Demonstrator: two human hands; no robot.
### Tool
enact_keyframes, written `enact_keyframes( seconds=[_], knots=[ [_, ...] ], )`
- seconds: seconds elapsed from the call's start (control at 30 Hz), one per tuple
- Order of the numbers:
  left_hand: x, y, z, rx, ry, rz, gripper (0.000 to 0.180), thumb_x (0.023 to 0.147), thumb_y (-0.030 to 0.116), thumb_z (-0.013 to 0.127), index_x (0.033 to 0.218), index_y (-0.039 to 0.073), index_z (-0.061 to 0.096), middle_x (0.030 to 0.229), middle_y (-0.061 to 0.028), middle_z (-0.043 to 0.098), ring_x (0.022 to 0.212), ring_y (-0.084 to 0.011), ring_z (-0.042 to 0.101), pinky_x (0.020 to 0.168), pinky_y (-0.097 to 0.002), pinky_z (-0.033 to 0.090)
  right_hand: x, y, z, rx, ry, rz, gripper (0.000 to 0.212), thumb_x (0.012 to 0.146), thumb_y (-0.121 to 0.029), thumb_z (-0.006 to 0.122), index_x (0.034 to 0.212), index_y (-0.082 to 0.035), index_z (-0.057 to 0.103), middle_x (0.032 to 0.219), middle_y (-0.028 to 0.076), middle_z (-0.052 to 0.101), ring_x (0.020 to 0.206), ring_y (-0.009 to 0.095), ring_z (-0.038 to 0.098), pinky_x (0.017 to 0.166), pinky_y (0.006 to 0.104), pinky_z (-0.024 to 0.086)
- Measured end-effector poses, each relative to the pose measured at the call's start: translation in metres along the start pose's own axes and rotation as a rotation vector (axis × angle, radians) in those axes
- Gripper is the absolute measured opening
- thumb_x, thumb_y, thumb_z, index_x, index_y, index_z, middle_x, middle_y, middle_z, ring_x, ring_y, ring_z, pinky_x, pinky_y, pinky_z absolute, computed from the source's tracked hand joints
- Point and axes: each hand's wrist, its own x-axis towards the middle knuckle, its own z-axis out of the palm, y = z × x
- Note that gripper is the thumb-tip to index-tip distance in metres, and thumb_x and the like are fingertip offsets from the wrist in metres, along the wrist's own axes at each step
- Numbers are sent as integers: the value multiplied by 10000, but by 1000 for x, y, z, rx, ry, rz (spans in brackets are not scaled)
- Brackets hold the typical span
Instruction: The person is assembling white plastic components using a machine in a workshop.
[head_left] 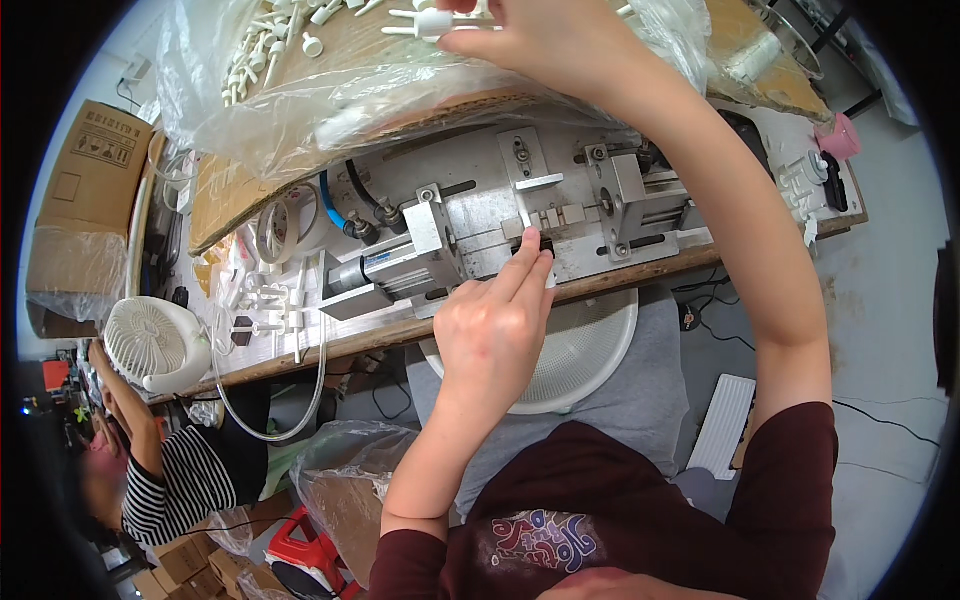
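Note:
My left hand (492, 328) reaches onto a metal clamping fixture (575, 225). Its index and middle fingers are stretched out, the tips touching the middle of the fixture beside a slim white piece (524, 208); the thumb is hidden. At the far edge, my right hand (545, 38) is closed on a white pronged plastic part (432, 22), whose stems point left. That hand is over a clear plastic bag (400, 88) lying on cardboard. Loose white plastic parts (268, 50) of a similar kind are scattered in the bag to the left.
Pneumatic cylinders (375, 268) flank the fixture. A white fan (155, 342) and tape rolls (280, 228) stand at the left. A white basket (585, 350) rests on my lap under the bench edge. Another person in a striped sleeve (195, 475) is at lower left.

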Motion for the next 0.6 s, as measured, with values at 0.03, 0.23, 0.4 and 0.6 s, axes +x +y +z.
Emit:
enact_keyframes(
  seconds=[0.03, 0.23, 0.4, 0.6],
  knots=[
    [0, 0, -1, -2, -2, -9, 273, 711, 144, 806, 970, 71, 752, 1144, -12, 719, 566, -180, 622, 553, -266, 503, -7, -8, -6, 71, -9, 57, 246, 771, -152, 725, 955, -2, 662, 982, 192, 648, 957, 308, 646, 870, 412, 505],
    [-2, 3, -11, -589, 26, -233, 495, 723, 63, 832, 1189, 15, 672, 1162, -110, 696, 730, -150, 691, 634, -262, 562, -96, -20, -7, -20, 299, -368, 294, 751, -48, 719, 1037, -73, 656, 886, 55, 681, 768, 233, 683, 630, 309, 541],
    [-5, 9, -19, -914, 96, -225, 521, 741, -41, 810, 1238, 2, 658, 1137, -139, 670, 896, -153, 690, 744, -273, 610, -178, -38, 5, 41, 155, -346, 305, 755, -29, 697, 1057, -8, 663, 1040, 139, 698, 833, 264, 700, 684, 330, 572],
    [-15, 7, -15, -727, 159, -176, 438, 740, -42, 803, 1160, 29, 705, 1070, -104, 678, 891, -171, 697, 722, -259, 614, -215, -8, -32, -316, 397, -10, 303, 821, 82, 613, 1098, -24, 674, 999, 98, 704, 805, 205, 670, 741, 309, 551]
  ],
)
